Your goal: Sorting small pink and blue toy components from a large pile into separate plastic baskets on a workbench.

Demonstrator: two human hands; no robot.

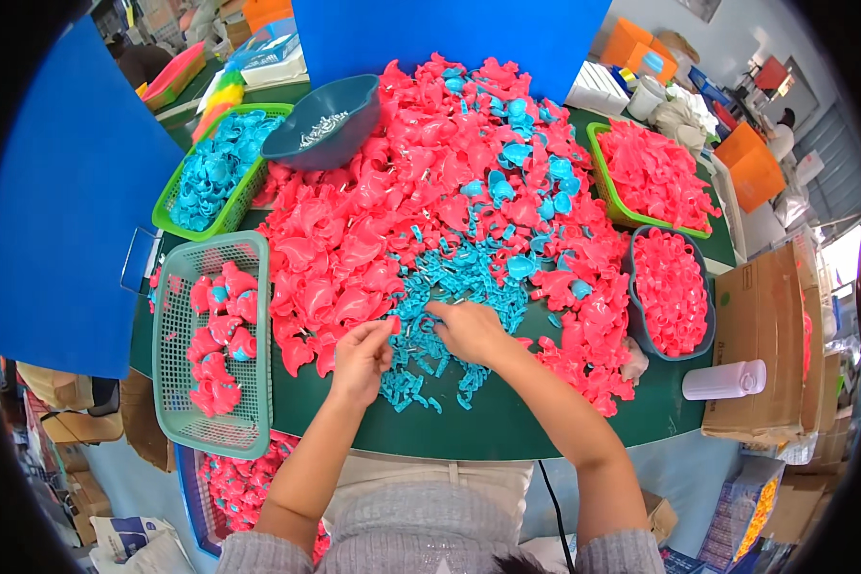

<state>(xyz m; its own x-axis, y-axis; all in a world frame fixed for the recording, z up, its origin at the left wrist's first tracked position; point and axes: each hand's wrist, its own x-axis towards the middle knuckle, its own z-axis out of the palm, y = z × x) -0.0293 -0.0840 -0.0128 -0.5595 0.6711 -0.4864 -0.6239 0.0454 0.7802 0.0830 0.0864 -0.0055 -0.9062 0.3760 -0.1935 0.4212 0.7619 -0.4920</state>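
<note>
Pinching what looks like a small red piece [395, 325] between thumb and forefinger, my left hand [362, 362] is at the near-left edge of a loose spread of blue bits [478, 287]. Its fingertips are pressed together, the other fingers curled in. My right hand [474, 330] is over the blue bits, fingers bent and slightly parted; I cannot tell whether they have hold of one. The hands face each other, nearly meeting, probably so that both work in easy view.

Around the far side of the blue bits rises a red heap [354, 249], scattered with blue shells [517, 153] toward the right. It all lies on a green table [440, 435], seemingly grouped by kind to be within reach. Left, a grey-green basket [261, 364] holds red pieces with blue patches; beyond it, a lime basket [247, 191] of blue parts and a dark bowl [354, 98] of white bits. Right, a lime tray [605, 177] and a dark tub [641, 320] hold more red parts, near a pink bottle [724, 380].

My hand hides most of the red piece, so its shape is unclear. The bin [193, 488] below is partly covered by the table and my left arm.
</note>
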